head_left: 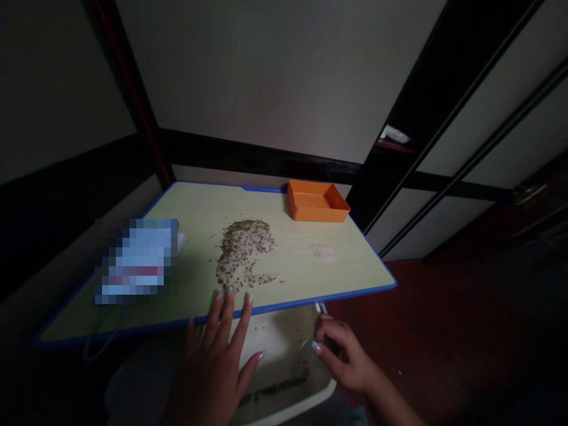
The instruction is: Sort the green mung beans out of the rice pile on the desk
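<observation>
My left hand [224, 349] is open with fingers spread, its fingertips over the near edge of a pale folding-style tabletop [199, 204] with blue trim. Just beyond the fingers lies a pile of small green beans mixed with pale rice-like grains [244, 245]. Farther right is a small heap of pale grains [323, 252]. Below the edge, my right hand [339, 349] is closed in a pinch on a clear, curved thing [302, 358] whose kind I cannot make out. It hangs over a white basin [306, 404], where dark bits lie along the bottom.
An orange open box [317, 212] stands at the table's back right. A pixelated pale blue object [139, 260] lies at the left, with a thin pale loop [95, 349] hanging over the edge. Cabinet panels [266, 77] rise behind; dark red floor [426, 331] lies right.
</observation>
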A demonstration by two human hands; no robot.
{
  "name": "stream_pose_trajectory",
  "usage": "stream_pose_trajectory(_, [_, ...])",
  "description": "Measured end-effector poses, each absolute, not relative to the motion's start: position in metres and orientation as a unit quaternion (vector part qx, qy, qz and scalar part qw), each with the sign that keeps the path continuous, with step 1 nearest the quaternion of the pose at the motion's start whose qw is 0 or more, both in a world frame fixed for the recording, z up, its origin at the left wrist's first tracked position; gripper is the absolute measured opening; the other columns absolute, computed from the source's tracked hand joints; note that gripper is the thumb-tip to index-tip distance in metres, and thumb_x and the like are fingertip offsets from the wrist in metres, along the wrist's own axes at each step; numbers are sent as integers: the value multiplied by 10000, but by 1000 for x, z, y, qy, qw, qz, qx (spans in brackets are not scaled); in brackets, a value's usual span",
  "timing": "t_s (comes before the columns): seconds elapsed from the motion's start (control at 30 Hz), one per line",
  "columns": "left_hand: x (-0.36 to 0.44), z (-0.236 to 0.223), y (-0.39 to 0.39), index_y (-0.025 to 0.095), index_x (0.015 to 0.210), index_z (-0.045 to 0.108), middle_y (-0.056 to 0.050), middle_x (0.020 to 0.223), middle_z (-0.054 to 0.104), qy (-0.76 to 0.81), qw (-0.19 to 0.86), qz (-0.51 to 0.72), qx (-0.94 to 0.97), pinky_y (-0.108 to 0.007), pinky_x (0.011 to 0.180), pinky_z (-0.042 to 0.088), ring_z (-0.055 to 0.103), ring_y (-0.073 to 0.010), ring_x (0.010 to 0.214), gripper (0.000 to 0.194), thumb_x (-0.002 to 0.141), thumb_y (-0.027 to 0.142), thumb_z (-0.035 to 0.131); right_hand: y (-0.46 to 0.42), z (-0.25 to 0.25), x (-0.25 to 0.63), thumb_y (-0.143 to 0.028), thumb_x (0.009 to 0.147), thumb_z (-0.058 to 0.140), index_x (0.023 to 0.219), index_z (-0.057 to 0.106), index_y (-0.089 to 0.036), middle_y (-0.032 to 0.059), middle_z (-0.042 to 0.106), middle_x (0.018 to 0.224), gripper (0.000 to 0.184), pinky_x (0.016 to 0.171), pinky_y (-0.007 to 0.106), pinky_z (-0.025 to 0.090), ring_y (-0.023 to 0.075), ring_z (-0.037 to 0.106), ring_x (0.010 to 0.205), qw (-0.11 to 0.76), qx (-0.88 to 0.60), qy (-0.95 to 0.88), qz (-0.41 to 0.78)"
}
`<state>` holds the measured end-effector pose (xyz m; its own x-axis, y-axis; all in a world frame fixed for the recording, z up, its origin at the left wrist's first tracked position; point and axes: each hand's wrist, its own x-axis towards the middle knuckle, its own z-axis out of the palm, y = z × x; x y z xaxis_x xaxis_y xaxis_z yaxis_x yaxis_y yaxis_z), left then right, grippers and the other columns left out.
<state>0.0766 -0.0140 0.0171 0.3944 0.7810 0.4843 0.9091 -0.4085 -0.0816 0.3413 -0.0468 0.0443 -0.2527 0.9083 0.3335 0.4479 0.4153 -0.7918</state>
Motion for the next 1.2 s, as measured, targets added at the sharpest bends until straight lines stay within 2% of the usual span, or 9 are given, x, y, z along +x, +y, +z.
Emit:
stream_pose_trajectory(0.17, [64,17,-14,271,1605,170,-190,1682,299,-504,152,-166,-834,-667,1113,387,308,-412,1547,758,916,468,420,-46,44,336,-386,1002,523,773,472,-227,-5,495,705,283,635,266,401,152,511,693,420,-444,-729,307])
stream_pose_trajectory(0.37, [62,18,-16,159,1609,95,-257,1666,289,-532,152,-177,-814,-659,1132,378,356,-415,1522,795,942,510,347,-44,41,337,-372,1004,513,761,452,-227,-10,492,714,290,630,261,392,139,486,679,412,-435,-735,318])
stream_pose_trajectory(0.63, [65,19,-18,126,1603,71,-283,1649,301,-539,169,-166,-808,-682,1100,407,384,-426,1503,782,963,531,271,-45,43,335,-306,979,537,766,465,-225,-11,494,728,239,654,263,393,143,490,706,410,-436,-734,319])
stream_pose_trajectory(0.87, [60,21,-16,172,1591,217,-233,1669,284,-557,143,-108,-811,-702,1155,354,339,-400,1536,782,915,509,422,-45,38,331,-367,1000,525,792,505,-223,6,533,757,254,685,279,423,160,518,740,436,-446,-709,329])
stream_pose_trajectory(1.03, [66,17,-20,173,1605,110,-233,1695,200,-572,127,-128,-800,-721,1171,332,265,-404,1568,791,936,466,414,-39,43,328,-375,1007,520,777,525,-220,9,573,769,277,795,313,412,175,536,795,429,-490,-701,291])
stream_pose_trajectory(1.13, [71,15,-25,173,1606,76,-270,1674,239,-561,137,-170,-799,-768,1093,395,293,-445,1548,807,947,515,393,-33,50,328,-352,1000,533,759,528,-215,-1,594,751,278,832,325,380,167,533,775,408,-508,-710,268])
stream_pose_trajectory(1.2, [74,19,-28,190,1604,122,-273,1659,275,-529,141,-206,-811,-743,1028,475,334,-459,1525,826,934,577,410,-29,53,328,-354,997,540,737,528,-212,-4,597,732,296,808,316,370,162,528,756,395,-520,-709,266])
